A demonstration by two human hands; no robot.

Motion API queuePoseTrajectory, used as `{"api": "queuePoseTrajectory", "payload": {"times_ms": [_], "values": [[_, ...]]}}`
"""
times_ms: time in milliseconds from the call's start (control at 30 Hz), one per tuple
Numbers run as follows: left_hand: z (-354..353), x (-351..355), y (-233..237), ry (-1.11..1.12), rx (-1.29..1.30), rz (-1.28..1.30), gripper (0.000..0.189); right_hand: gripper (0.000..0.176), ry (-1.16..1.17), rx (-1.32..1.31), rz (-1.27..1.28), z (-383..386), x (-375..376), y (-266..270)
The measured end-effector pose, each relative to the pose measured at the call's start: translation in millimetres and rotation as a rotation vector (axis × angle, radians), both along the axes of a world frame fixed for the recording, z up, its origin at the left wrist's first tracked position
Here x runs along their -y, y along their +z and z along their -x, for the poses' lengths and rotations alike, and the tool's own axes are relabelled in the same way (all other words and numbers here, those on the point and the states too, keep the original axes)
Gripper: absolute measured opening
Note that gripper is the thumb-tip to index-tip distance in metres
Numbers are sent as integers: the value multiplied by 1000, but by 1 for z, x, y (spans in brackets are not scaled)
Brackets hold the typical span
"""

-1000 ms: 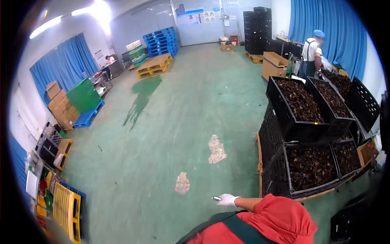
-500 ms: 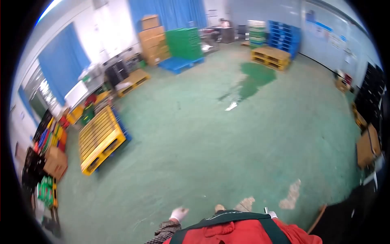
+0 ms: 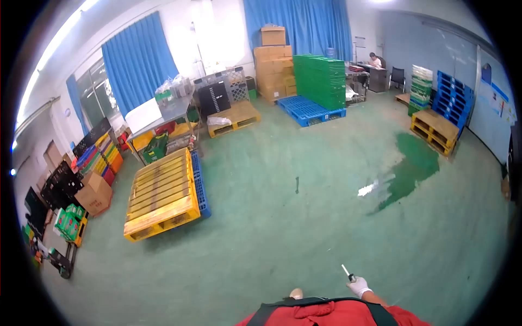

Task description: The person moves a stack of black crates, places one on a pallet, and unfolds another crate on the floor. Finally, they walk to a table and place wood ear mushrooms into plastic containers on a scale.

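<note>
My right hand point(image 3: 359, 286), in a white glove, is held out low in front of my red top and dark apron straps. Its fingers are wrapped round a slim tool point(image 3: 349, 275) with a pale, narrow tip and a dark collar. The grip of the tool is hidden in the glove, and its exact kind cannot be made out. The tip points up and forward over the green floor point(image 3: 283, 239). My left hand is out of view. One pale shoe point(image 3: 296, 294) shows just ahead of my apron.
Ahead left, a yellow wooden pallet point(image 3: 163, 193) lies over a blue one point(image 3: 200, 185). Green crates point(image 3: 321, 81) are stacked on a blue pallet point(image 3: 304, 111). A wet patch point(image 3: 416, 165) covers floor at right. A person point(image 3: 375, 61) sits at a far desk.
My view has swung left. My right hand has come forward, with more of the tool showing. My gloved left hand has dropped out of view.
</note>
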State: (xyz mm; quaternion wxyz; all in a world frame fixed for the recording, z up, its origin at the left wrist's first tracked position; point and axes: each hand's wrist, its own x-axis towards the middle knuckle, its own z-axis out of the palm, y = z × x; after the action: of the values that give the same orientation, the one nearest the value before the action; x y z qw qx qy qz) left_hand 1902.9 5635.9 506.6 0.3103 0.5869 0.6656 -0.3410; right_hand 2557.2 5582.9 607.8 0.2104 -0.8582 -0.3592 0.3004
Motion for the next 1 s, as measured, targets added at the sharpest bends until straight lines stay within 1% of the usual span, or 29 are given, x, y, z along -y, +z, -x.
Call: {"api": "queuePoseTrajectory", "payload": {"times_ms": [33,67,100,133,167,200,233,267,300,333,433,467,500,533,567,600,633,700,767,833,900,933,1000], "values": [[-39,-89,1,-172,42,-45,50,33,27,26,7,-14,-58,18],[-87,-181,15,-262,100,-113,50,32,-7,38,-9,-39,-115,23],[-147,-272,46,-247,172,-190,50,31,-91,3,-112,-77,-168,9],[-226,-362,100,-14,243,-221,59,28,-148,-43,-62,-100,-211,48],[-293,-457,163,-31,476,-394,59,25,-212,-101,-38,-112,-273,94],[-351,-550,196,-64,582,-513,56,24,-75,-59,-111,-151,-318,62],[-405,-630,231,-40,693,-550,50,24,-133,-61,-58,-176,-367,63],[-457,-698,271,-101,752,-609,51,23,-177,-58,-17,-196,-425,73],[-502,-780,272,-189,818,-660,50,23,-218,-58,19,-220,-486,81],[-548,-836,303,-226,861,-683,51,22,-242,-49,56,-250,-547,83],[-629,-1016,326,-316,912,-728,52,21,-303,-28,103,-340,-740,98],[-643,-1064,312,-288,891,-680,53,20,-310,-28,117,-368,-804,109],[-649,-1103,282,-259,871,-632,54,20,-314,-25,129,-396,-869,122],[-657,-1147,260,-214,730,-457,55,19,-312,-28,127,-421,-940,138],[-661,-1196,237,-223,611,-308,57,19,-306,-34,113,-443,-1014,154],[-667,-1244,230,-215,512,-168,57,18,-301,-53,85,-461,-1093,171],[-670,-1296,221,-180,472,-100,56,18,-298,-81,52,-477,-1170,189],[-691,-1417,231,-84,483,-99,56,13,-323,-250,-73,-502,-1340,223],[-700,-1545,242,29,507,-150,55,10,-452,-595,-148,-540,-1502,200],[-674,-1671,238,152,459,-163,55,11,-545,-677,-261,-543,-1674,217],[-632,-1786,225,281,361,-120,55,11,-624,-851,-394,-547,-1842,238],[-613,-1846,220,331,315,-93,54,11,-672,-881,-437,-552,-1922,231],[-582,-1975,210,398,246,-60,54,12,-744,-1046,-441,-549,-2070,224]]}}
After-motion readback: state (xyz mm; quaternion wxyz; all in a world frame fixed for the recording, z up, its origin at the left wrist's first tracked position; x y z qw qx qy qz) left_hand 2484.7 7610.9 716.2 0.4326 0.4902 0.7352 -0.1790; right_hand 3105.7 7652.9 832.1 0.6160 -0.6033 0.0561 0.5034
